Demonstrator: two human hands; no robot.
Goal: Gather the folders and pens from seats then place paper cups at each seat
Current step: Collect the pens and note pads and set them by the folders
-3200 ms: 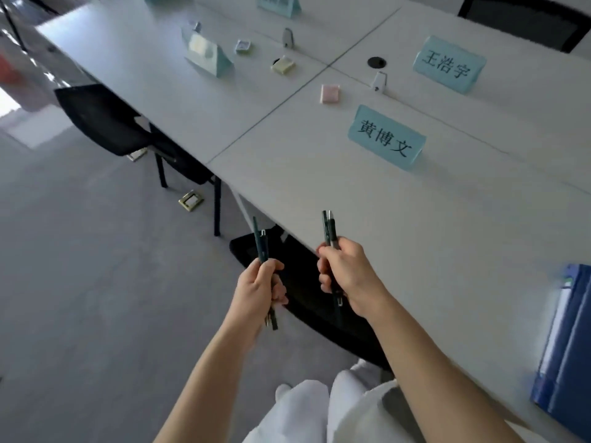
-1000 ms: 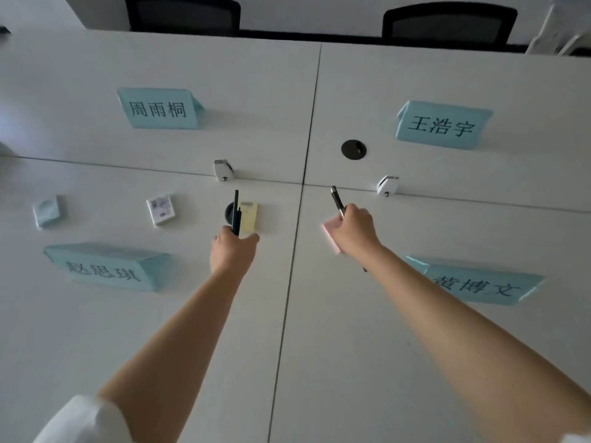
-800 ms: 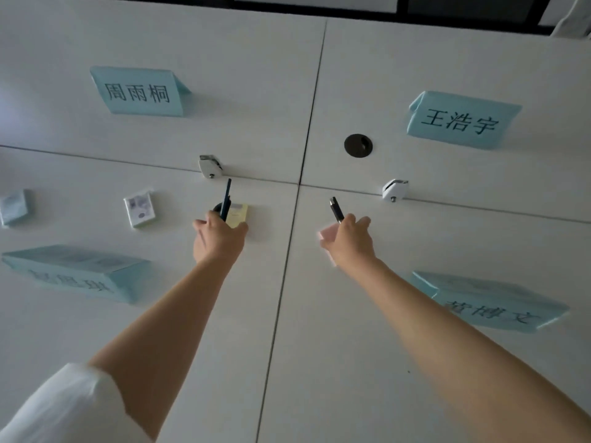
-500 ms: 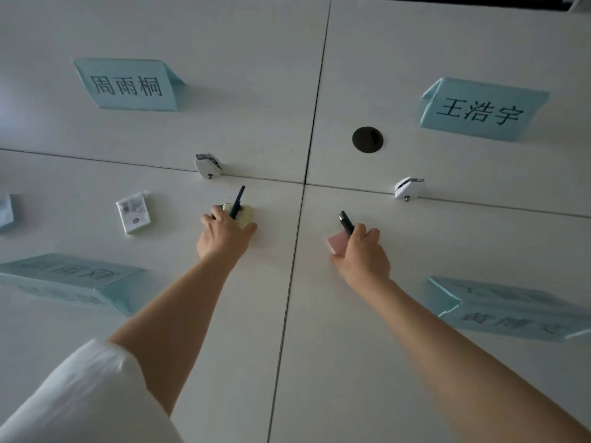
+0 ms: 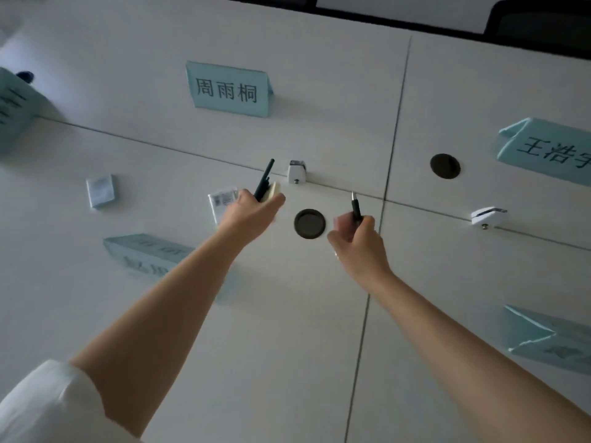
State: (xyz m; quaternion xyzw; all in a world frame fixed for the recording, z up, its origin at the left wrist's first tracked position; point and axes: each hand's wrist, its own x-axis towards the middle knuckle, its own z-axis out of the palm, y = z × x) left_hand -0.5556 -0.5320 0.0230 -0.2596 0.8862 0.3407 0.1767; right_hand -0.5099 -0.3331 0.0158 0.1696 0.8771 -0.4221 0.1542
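Pens stay in both fists, but the yellow notepad [image 5: 273,190] has come up off the table into the left hand [image 5: 248,215] alongside its pen [image 5: 264,180]. Right hand [image 5: 355,241] hovers curled round its pen [image 5: 356,207], pink pad no longer visible. Both arms reach out over the table [image 5: 287,346].

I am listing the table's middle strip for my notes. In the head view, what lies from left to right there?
Small white packet → left hand holding a dark pen → round black cap → right hand holding another pen → white clip.
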